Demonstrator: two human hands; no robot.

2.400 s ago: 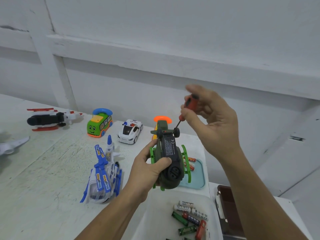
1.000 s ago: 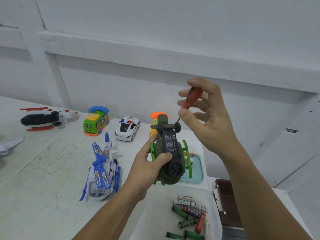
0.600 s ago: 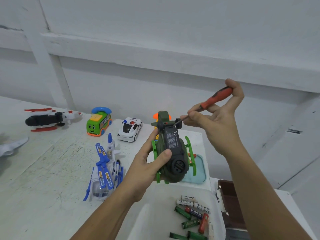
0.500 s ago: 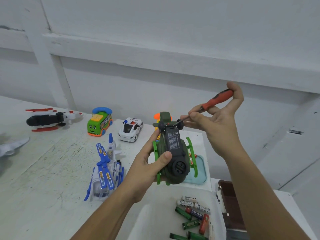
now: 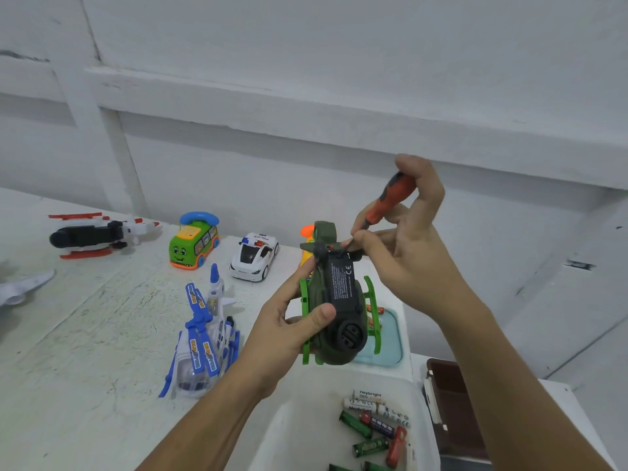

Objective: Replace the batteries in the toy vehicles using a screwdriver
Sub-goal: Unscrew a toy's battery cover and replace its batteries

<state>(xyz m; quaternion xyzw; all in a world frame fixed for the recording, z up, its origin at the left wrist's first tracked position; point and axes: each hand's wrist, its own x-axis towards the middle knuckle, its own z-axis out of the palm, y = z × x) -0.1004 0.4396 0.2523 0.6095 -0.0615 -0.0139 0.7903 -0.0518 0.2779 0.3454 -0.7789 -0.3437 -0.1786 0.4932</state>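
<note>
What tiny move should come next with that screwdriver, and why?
Probably twist the orange-handled screwdriver with the right hand: its tip sits at the far end of the black battery cover, still in place on the dark green toy helicopter gripped by the left hand.

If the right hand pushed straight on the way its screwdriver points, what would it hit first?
Likely the green helicopter in the left hand; the screwdriver tip seems almost on it.
</note>
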